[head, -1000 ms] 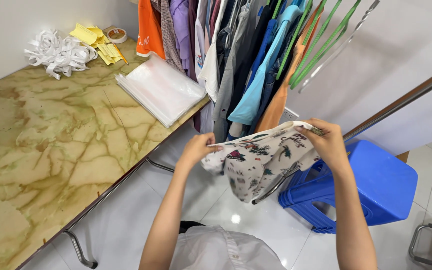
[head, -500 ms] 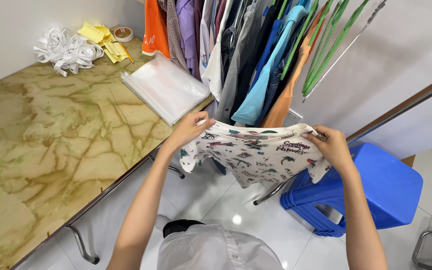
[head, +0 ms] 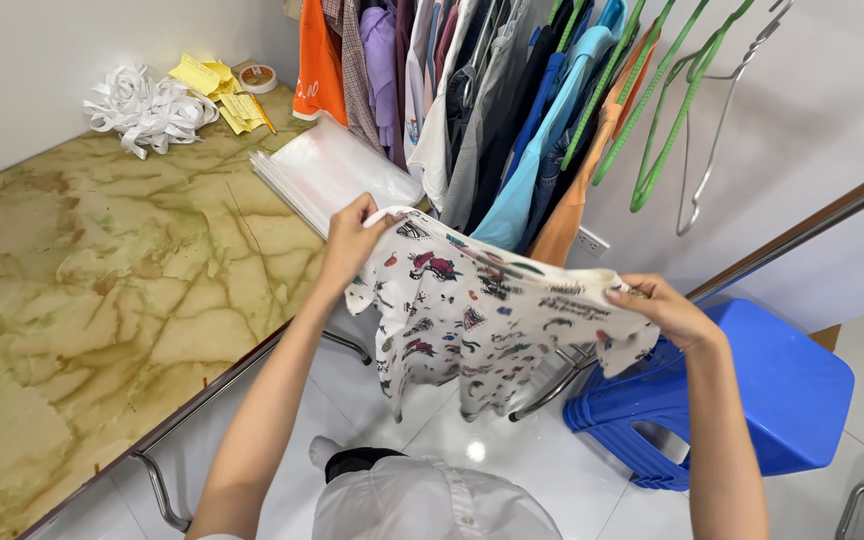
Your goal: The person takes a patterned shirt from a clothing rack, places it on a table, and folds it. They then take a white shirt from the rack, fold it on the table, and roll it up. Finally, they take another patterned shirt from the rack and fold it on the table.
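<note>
Holding up a white printed shirt (head: 482, 310), spread wide in the air, out past the desk (head: 82, 300) edge and above the white floor. Pinched shut at the 10 o'clock corner by the left hand (head: 352, 235) and at the 3 o'clock corner by the right hand (head: 657, 305), with both hands well apart and the cloth hanging loose below them. Looks like the spreading-out part of handling the shirt. Would take both pinches staying tight and level to keep the top edge straight, or else a droop in the middle. At 11 o'clock from the shirt, on the desk near the left hand, a flat stack of clear plastic bags (head: 337, 170), with nothing to be seen inside them. Farther back at 10 o'clock, a heap of white ribbon (head: 147, 105), some yellow paper slips (head: 217, 90) and a roll of tape (head: 257, 75) by the wall. At 12 o'clock, just behind the shirt, a row of hanging clothes (head: 492, 110) in many colours, then bare green hangers (head: 672, 110) and a wire hanger (head: 712, 150) at 1 o'clock. At 4 o'clock, under the right arm, a blue plastic stool (head: 762, 390) on the floor.
</note>
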